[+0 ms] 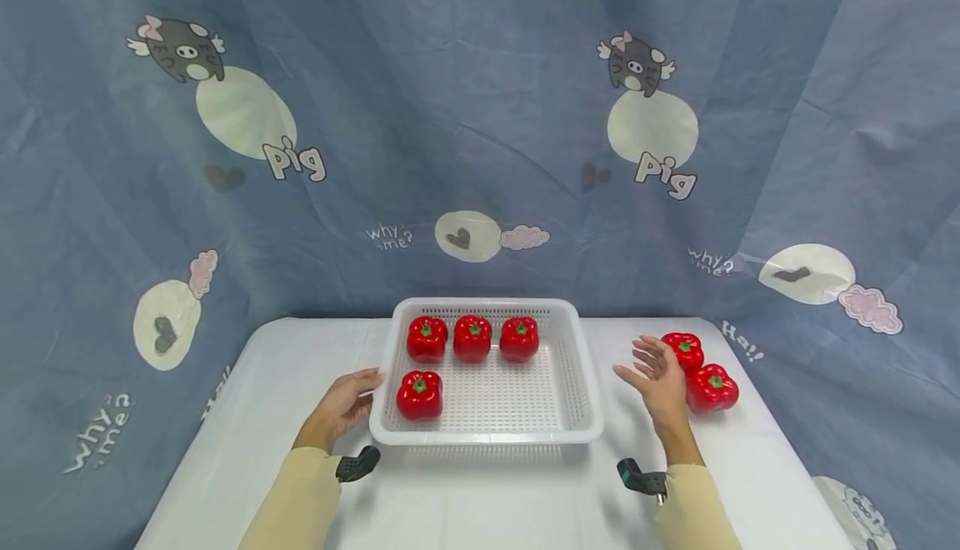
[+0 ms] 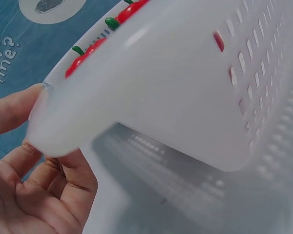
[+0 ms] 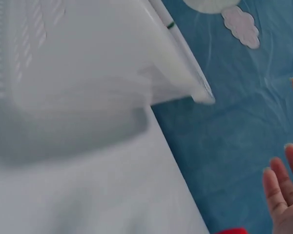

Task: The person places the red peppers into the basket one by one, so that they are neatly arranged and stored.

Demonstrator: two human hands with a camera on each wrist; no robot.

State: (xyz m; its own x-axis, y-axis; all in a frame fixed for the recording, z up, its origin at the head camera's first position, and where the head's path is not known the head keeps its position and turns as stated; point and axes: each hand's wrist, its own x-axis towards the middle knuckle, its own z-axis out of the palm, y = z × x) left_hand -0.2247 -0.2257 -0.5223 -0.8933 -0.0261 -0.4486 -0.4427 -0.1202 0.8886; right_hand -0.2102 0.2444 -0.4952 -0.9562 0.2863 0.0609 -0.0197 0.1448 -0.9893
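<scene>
White perforated basket (image 1: 486,438), open side up, holds four glossy, green-stemmed red bell peppers (image 1: 472,340): three in a far row, one near left. Two matching peppers (image 1: 711,391) sit close together outside, right of the basket.

Red bell peppers (image 1: 421,402), green stems (image 1: 420,385), white basket (image 1: 487,437), blue pig-print cloth (image 1: 480,150), beige sleeves (image 1: 296,496)

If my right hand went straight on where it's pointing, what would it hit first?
Your right hand would probably meet the blue curtain behind the table, passing right of the white basket; depth is unclear.
</scene>
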